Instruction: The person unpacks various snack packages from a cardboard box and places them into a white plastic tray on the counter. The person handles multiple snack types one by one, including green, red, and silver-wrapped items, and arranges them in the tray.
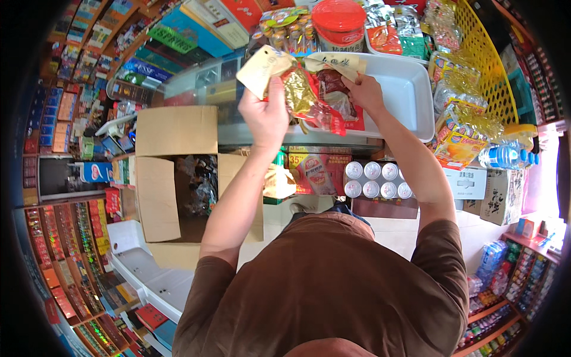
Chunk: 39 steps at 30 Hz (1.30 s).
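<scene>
My left hand (266,114) grips the cream paper header of a red and gold foil food packet (299,91), which hangs above the left end of a white plastic tray (401,96). My right hand (366,94) pinches the cream header of a second packet (335,91), red with a window showing dark brown contents. This second packet is over the tray's left part, and the two packets overlap at their lower edges. Whether the second packet rests on the tray floor cannot be told.
An open cardboard box (176,134) holding dark plastic-wrapped items stands to the left. Behind the tray are a red-lidded tub (339,26) and snack packets. A yellow basket (490,58), boxed snacks (461,143) and water bottles (499,155) are right. Canned drinks (379,178) sit below the glass counter's edge.
</scene>
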Each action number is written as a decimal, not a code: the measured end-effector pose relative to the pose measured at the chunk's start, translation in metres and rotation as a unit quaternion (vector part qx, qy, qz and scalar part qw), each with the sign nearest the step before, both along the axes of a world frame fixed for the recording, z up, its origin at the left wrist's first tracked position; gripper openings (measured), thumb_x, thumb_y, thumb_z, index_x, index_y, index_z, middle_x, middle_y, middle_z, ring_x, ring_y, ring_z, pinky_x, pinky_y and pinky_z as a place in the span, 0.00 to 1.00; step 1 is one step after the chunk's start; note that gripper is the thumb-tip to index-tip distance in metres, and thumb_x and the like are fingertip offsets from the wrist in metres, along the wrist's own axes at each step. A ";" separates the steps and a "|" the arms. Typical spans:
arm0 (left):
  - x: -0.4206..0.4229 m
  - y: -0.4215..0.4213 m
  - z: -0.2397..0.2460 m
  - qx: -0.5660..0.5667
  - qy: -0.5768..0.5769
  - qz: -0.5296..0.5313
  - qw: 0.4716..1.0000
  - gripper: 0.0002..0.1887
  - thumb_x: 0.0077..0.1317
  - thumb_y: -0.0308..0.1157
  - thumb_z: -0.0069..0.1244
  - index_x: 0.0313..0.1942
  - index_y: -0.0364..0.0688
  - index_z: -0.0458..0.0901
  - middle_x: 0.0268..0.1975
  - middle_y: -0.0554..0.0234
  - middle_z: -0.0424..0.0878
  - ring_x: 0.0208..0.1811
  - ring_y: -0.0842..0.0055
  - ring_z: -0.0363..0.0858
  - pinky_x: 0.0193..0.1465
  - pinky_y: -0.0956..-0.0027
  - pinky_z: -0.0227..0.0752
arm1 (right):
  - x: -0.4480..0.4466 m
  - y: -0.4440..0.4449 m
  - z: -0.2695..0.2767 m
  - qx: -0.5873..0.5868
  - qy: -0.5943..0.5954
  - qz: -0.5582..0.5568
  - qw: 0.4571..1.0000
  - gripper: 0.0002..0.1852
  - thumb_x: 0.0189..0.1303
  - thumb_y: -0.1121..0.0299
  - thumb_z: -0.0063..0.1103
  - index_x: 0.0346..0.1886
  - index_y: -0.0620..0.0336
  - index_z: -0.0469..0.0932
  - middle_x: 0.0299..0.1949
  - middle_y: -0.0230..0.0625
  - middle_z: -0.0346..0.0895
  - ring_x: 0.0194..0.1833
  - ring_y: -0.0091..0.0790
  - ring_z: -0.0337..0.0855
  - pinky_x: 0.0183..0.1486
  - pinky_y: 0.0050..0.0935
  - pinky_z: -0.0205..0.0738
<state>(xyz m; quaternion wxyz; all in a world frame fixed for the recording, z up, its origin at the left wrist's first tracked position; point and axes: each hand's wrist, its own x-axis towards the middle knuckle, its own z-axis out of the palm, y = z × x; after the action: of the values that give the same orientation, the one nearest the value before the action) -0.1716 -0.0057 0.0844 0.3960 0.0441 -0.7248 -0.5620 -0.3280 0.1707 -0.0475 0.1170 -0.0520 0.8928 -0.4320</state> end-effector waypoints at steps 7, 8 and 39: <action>-0.053 0.053 -0.027 -0.210 -0.060 0.102 0.971 0.17 0.62 0.27 0.55 0.51 0.37 0.78 0.38 0.44 0.86 0.40 0.48 0.85 0.41 0.55 0.78 | -0.005 -0.004 0.007 -0.337 -0.095 -0.015 0.936 0.21 0.74 0.50 0.51 0.47 0.57 0.82 0.35 0.27 0.81 0.38 0.19 0.76 0.42 0.22 0.73; -0.057 0.059 -0.028 -0.237 -0.090 0.102 0.962 0.23 0.61 0.29 0.55 0.57 0.39 0.73 0.39 0.42 0.85 0.40 0.45 0.84 0.41 0.50 0.78 | -0.002 -0.004 0.013 -0.345 -0.121 0.021 0.930 0.21 0.75 0.49 0.49 0.53 0.54 0.81 0.41 0.26 0.80 0.42 0.20 0.75 0.47 0.24 0.71; -0.003 0.068 -0.079 -0.442 -0.249 -0.077 0.858 0.17 0.69 0.43 0.53 0.38 0.37 0.89 0.42 0.48 0.80 0.45 0.56 0.76 0.49 0.55 0.73 | -0.040 0.010 -0.001 -0.408 -0.232 -0.105 0.877 0.34 0.61 0.47 0.68 0.62 0.64 0.74 0.51 0.35 0.83 0.50 0.31 0.82 0.54 0.31 0.73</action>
<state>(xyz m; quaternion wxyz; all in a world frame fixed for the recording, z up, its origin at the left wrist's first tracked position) -0.1742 0.0624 0.0054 0.1354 -0.0530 -0.9727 -0.1810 -0.3676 0.1804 -0.0486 0.2432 0.1009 0.5850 -0.7671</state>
